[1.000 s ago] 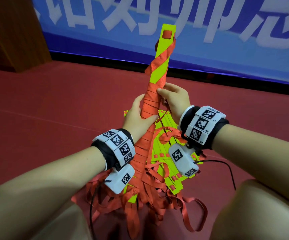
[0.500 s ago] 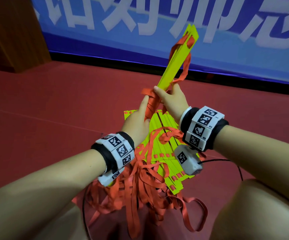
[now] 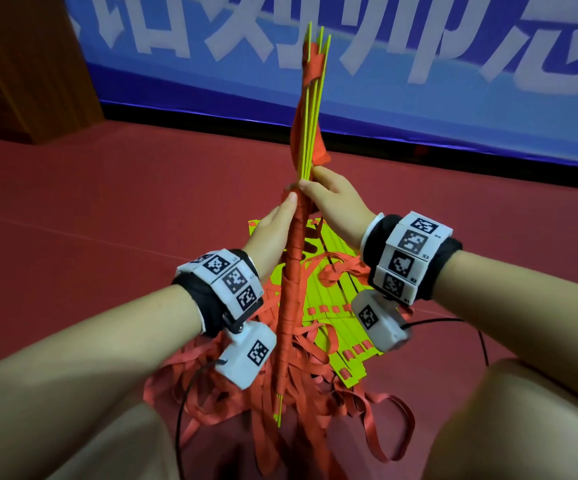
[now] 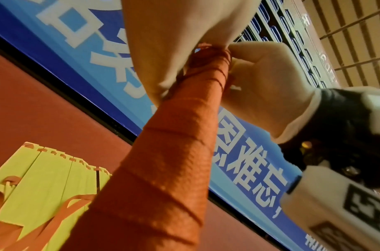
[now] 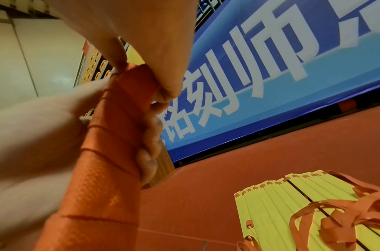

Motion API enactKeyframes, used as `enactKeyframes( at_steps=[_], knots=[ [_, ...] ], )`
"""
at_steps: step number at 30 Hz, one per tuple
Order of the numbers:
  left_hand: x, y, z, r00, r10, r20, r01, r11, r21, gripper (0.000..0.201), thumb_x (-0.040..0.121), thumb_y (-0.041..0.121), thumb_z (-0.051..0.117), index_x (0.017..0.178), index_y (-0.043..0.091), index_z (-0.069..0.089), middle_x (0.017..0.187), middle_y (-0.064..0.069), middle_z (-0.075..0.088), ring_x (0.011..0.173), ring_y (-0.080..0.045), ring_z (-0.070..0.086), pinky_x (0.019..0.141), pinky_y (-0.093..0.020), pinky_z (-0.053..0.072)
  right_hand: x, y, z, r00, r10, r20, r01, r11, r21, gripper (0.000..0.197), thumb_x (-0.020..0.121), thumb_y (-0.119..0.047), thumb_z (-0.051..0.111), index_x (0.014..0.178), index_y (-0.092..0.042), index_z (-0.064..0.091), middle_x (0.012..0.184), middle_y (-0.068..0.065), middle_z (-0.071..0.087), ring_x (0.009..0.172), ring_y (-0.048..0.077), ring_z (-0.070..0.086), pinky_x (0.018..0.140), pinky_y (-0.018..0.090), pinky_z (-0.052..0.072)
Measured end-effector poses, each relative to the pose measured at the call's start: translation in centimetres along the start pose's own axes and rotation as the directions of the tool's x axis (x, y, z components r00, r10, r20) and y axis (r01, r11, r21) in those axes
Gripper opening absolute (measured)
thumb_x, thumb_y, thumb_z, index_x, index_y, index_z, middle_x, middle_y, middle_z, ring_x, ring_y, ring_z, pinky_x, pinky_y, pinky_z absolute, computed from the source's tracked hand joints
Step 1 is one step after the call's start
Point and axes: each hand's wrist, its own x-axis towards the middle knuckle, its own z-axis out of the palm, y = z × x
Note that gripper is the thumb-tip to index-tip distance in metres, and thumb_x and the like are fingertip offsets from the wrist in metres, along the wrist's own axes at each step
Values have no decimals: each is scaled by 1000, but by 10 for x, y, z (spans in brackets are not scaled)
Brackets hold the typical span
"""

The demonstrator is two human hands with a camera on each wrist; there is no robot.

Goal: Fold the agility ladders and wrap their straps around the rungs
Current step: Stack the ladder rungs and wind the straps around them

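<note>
Head view shows a bundle of yellow rungs (image 3: 310, 133) held upright, edge-on to the camera, with orange strap (image 3: 292, 289) wound tightly round its lower half and only a loose spiral above the hands. The left hand (image 3: 273, 233) lies along the wrapped part from the left, thumb stretched up to the top edge of the winding; the right wrist view shows its fingers (image 5: 149, 163) curled round the far side of the bundle. The right hand (image 3: 336, 202) meets it at that same edge from the right, thumb and forefinger pinching there; whether they nip the strap alone or strap and rungs together I cannot tell.

To do this turn well, I would keep the left hand clamped on the last finished turn so nothing slackens, let the right hand draw the strap taut, and lay each new turn flat and overlapping the one below, working up toward the bare rung tips.

No containers are in view. Below the bundle, on the red floor (image 3: 107, 202), lies a second ladder's stack of rungs (image 3: 336, 327), flat and unwrapped, with a heap of loose straps (image 3: 211, 403) tangled nearer the person.
</note>
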Motion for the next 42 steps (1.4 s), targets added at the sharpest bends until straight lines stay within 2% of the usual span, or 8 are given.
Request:
enactKeyframes(
  at_steps=[4, 11, 16, 22, 29, 33, 36, 42],
  knots=[
    [1, -1, -8, 998, 60, -28, -61, 997, -37, 17, 100, 33, 51, 102, 18, 60, 81, -2, 59, 58, -10, 59, 56, -28, 53, 2, 1, -9, 1000, 20, 5, -20, 999, 38, 24, 97, -3, 48, 107, 15, 61, 84, 19, 59, 68, 14, 50, 69, 26, 45],
    [4, -1, -16, 990, 127, -66, -125, 992, 31, 9, 99, 25, 55, 106, 19, 55, 90, -10, 66, 73, -23, 67, 67, -43, 61, 10, 5, -14, 990, 122, -72, -114, 987, 110, 21, 89, 5, 56, 109, 7, 65, 72, 6, 61, 56, 7, 54, 56, 14, 46],
    [2, 0, -14, 980, 169, -102, -155, 979, 131, 66, 92, 33, 60, 150, 31, 29, 130, -13, 61, 111, -36, 63, 88, -47, 55, 11, 8, -14, 976, 109, -188, -96, 992, 77, 10, 88, 3, 60, 94, 7, 67, 65, 7, 61, 48, 6, 53, 48, 14, 44],
    [7, 7, -9, 958, 229, -173, -224, 973, 51, 43, 99, 9, 51, 139, 24, 46, 103, -11, 66, 59, -11, 62, 55, -28, 57, 15, 14, -9, 962, 42, -270, -35, 999, 30, 23, 87, 1, 59, 69, -13, 62, 64, 2, 64, 44, -3, 53, 50, 13, 43],
    [18, 3, -24, 950, 282, -133, -259, 952, 164, 50, 83, 51, 49, 133, 53, 43, 138, 6, 57, 123, -34, 56, 104, -55, 43, 16, 10, -9, 986, 129, -101, -74, 901, 428, 33, 101, -9, 37, 85, 3, 63, 77, 9, 65, 63, 13, 58, 62, 19, 50],
    [8, 14, -22, 938, 336, -84, -301, 911, 281, 45, 104, 21, 37, 149, 25, 36, 149, 2, 44, 137, -12, 41, 116, -29, 31, 13, 19, -8, 994, 59, -97, -13, 908, 418, 14, 94, -3, 54, 83, -1, 63, 69, 6, 61, 63, 12, 54, 62, 16, 50],
    [9, 12, -15, 921, 387, -40, -352, 871, 342, 45, 105, 11, 33, 149, 18, 34, 149, 3, 41, 132, 0, 35, 101, 0, 26, 15, 24, -7, 991, 75, -113, -25, 919, 394, 12, 87, -2, 65, 94, -8, 58, 78, 5, 59, 71, 14, 58, 64, 20, 52],
    [23, 15, 9, 910, 411, -51, -372, 864, 341, 44, 105, 9, 32, 148, 13, 36, 148, -2, 43, 135, -7, 37, 107, -10, 26, 17, 19, -16, 993, -40, -111, 55, 989, 134, 19, 96, -9, 54, 114, -7, 61, 83, -3, 64, 68, 1, 59, 61, 18, 48]
  ],
)
